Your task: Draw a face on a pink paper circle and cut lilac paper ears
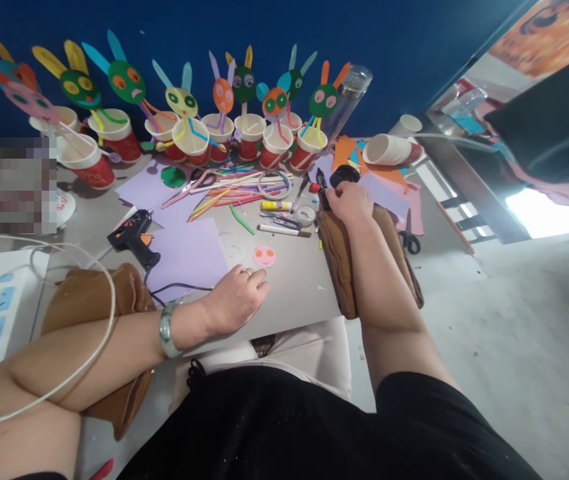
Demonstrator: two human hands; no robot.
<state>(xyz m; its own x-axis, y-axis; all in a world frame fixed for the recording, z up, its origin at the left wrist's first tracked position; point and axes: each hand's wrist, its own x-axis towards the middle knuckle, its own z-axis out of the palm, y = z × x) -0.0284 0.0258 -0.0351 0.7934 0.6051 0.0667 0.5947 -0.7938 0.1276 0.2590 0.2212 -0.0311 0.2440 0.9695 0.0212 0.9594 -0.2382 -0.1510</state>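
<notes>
My left hand (237, 300) rests near the table's front edge, its fingers loosely curled together, with nothing visible in them. Just beyond its fingertips lies a small pink paper face (264, 256) with orange eyes and a drawn smile. Farther right, my right hand (352, 201) reaches over a brown cushion-like pad (335, 260). Its fingers are bent down beside a black round object (344, 175) and a dark pen-like tool with a red part (320, 185). What these fingers grip is hidden from me.
Several paper cups (190, 141) holding rabbit-like paper figures line the back wall. Coloured sticks (237, 190), a yellow glue stick (275, 206), white tape (305, 215) and purple paper (189, 257) lie in front. A black glue gun (137, 239) is at left, black-handled scissors (409, 240) at right.
</notes>
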